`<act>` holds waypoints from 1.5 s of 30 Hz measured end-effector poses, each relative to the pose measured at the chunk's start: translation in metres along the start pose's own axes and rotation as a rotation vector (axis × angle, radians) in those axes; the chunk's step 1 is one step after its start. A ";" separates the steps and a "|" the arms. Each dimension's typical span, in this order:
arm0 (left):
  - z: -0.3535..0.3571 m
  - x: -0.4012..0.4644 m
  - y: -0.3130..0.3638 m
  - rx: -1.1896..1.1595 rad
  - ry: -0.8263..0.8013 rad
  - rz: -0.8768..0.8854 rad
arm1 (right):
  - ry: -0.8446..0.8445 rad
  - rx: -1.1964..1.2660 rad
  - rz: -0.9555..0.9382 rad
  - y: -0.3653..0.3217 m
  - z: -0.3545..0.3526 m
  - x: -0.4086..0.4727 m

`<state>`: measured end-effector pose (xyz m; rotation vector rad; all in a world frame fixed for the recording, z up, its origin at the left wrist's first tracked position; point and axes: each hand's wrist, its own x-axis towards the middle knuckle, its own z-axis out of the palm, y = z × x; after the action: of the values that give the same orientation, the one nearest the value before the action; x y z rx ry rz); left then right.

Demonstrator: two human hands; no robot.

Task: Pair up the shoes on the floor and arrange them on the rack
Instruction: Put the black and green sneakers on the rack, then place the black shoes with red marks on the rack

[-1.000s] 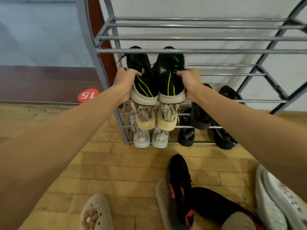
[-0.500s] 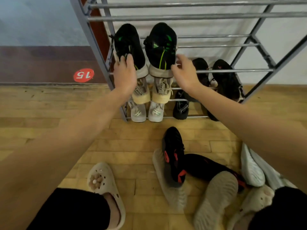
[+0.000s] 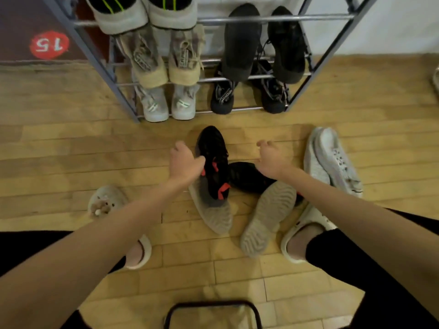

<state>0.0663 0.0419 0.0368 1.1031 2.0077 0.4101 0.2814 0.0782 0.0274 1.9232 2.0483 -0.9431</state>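
Left hand (image 3: 184, 162) has its fingers curled onto the edge of the black-and-red sneaker (image 3: 213, 162) lying on its side on the wood floor (image 3: 59, 150) in front of the rack (image 3: 237, 19). Its mate (image 3: 256, 186) lies sole-up just beside it. The right hand (image 3: 272, 157) hovers loosely curled above it, holding nothing, with the white sneakers (image 3: 332, 162) further right.

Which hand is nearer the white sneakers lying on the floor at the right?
Right. The right hand hovers a short way to the left of the white sneakers. The left hand is further off, touching the black and red shoe.
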 end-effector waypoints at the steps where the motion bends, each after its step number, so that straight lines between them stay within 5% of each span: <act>1: 0.010 -0.001 -0.004 0.010 -0.051 -0.026 | -0.057 -0.062 0.015 0.013 0.009 -0.001; 10: 0.077 0.002 -0.012 0.218 -0.184 -0.202 | -0.202 -0.402 -0.048 0.059 0.061 0.016; 17: 0.116 0.000 -0.024 0.540 -0.102 -0.099 | -0.131 -0.353 0.068 0.074 0.083 0.035; 29: 0.120 0.003 -0.034 0.527 -0.004 -0.103 | -0.045 -0.531 0.113 0.063 0.093 0.046; 39: 0.048 0.021 -0.017 0.045 -0.225 -0.316 | 0.039 0.065 0.354 0.082 0.018 0.044; 45: 0.020 -0.008 -0.010 -0.175 -0.254 -0.259 | 0.272 0.406 0.177 0.068 -0.019 0.009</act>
<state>0.0787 0.0278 0.0224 0.7366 1.8206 0.2878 0.3496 0.0936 0.0159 2.5195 1.8823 -1.1811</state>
